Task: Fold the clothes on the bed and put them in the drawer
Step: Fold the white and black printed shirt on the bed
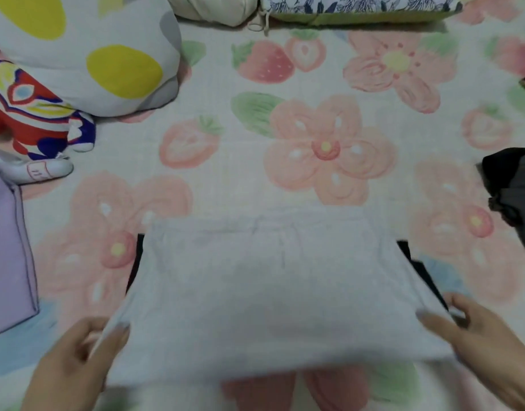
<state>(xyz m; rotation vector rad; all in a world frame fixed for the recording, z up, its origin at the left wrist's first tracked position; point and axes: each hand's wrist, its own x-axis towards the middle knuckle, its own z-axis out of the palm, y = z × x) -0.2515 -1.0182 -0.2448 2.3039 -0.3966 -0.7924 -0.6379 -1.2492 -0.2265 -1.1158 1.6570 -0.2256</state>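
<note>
Pale garment [273, 292] stretched between hands | left hand [77, 360] pinches left edge | right hand [474, 330] pinches right edge

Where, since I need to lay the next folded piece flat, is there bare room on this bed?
The widest free patch of bedspread lies between the pale garment and the floral pillow at the far edge. Crowded: left side with spotted cushion, plush toy and lilac box; dark clothes at right.
</note>
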